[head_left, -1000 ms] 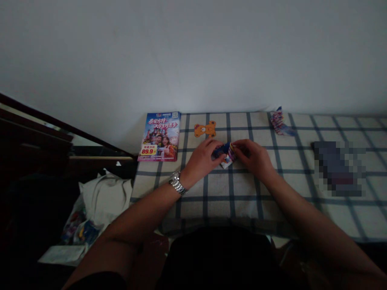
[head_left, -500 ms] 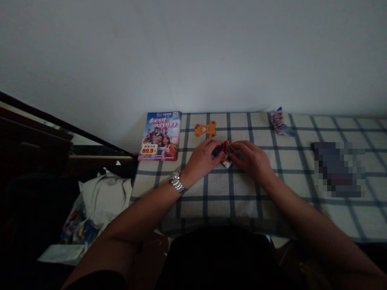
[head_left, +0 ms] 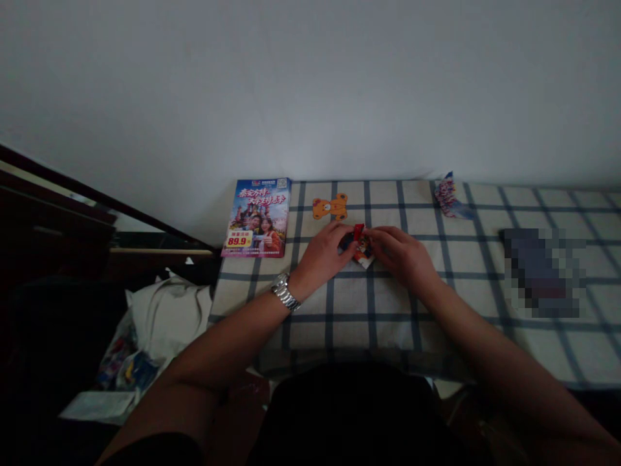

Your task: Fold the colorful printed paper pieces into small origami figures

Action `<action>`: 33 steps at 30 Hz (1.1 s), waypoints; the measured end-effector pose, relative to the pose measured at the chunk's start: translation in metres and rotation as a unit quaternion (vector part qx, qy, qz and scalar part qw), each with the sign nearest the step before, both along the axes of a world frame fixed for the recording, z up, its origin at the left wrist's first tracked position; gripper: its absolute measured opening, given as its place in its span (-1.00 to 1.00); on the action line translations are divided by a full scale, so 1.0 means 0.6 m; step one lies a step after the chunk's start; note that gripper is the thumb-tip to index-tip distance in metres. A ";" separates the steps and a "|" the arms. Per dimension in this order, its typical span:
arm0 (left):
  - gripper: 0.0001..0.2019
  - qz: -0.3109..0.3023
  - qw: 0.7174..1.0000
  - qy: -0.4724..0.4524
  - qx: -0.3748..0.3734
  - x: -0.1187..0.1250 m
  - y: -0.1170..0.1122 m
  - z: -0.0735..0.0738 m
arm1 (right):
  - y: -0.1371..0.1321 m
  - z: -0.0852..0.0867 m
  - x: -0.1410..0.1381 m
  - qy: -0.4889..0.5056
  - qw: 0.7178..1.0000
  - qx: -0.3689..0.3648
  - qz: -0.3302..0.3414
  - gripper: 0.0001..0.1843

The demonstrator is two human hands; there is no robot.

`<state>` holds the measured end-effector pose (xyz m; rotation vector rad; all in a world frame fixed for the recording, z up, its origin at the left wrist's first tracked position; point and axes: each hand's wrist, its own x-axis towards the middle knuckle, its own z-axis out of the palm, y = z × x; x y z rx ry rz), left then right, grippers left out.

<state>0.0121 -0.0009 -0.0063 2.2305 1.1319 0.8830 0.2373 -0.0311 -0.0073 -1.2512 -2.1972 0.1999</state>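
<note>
**Folded printed packet [head_left: 363, 251] pinched between two hands**

Left hand [head_left: 323, 255] and right hand [head_left: 400, 254] closed in from either side, fingers on the packet, neither open. Its visible part ran near top-to-bottom, red tab [head_left: 358, 232] up, white corner toward the wrists, about level with both hands. It sat mid-frame on blue-checked cloth [head_left: 388, 330] — brochure [head_left: 255, 218] to the left, orange bear cutout [head_left: 330, 207] just above.

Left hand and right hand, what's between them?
A small folded printed paper with a red tip, held by the left hand and right hand, shows in the head view.
</note>
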 end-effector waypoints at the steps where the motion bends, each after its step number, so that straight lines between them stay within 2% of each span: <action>1: -0.77 -0.001 1.000 -0.002 -0.002 0.000 0.000 0.000 | 0.000 -0.001 0.000 0.001 1.000 0.000 0.004 -0.65; 18: -0.77 -0.007 1.000 -0.002 -0.004 0.000 -0.003 0.001 | 0.001 -0.001 -0.001 -0.007 1.000 -0.012 0.017 -0.63; 33: -0.82 -0.011 1.000 0.001 -0.006 -0.001 -0.002 0.002 | 0.003 -0.004 0.001 0.019 0.999 -0.012 0.032 -0.71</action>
